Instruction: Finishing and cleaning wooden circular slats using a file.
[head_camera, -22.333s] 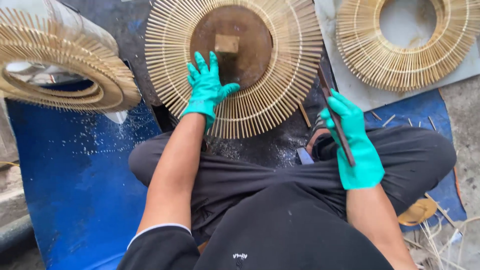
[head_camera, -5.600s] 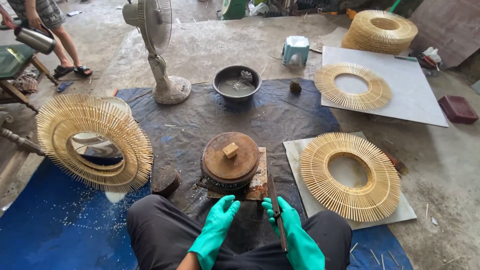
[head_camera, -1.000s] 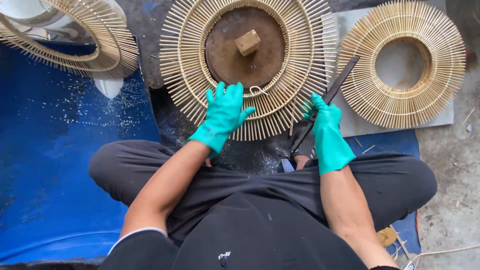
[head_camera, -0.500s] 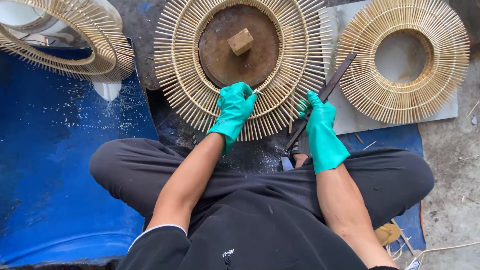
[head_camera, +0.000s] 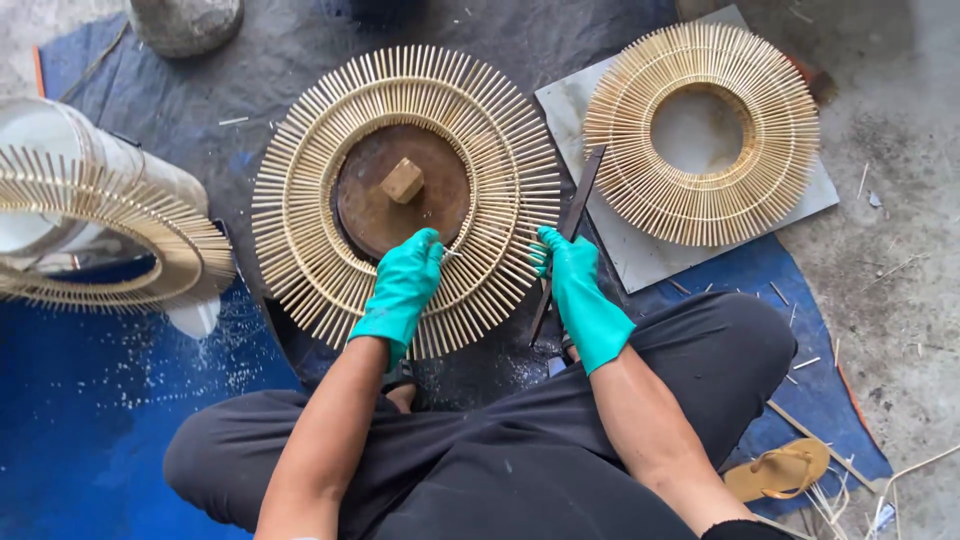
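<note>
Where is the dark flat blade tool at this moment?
In the head view, the dark blade tool is in the right hand, slanting between the sunburst ring and the grey board.

A round sunburst ring of pale bamboo sticks (head_camera: 300, 200) lies flat around a brown disc (head_camera: 400, 200).

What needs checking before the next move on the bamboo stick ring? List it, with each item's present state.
1. Left hand in a green glove rests on the inner band of the round bamboo stick ring: ok.
2. Right hand, also gloved, touches the ring's outer stick ends: ok.
3. Long dark flat blade lies under the right hand; whether the grip has closed on it: cannot tell.
4. Ring sits centred around the round brown disc with a small wooden block: ok.
5. Finished bamboo ring on the grey board lies apart from the work: ok.
</note>
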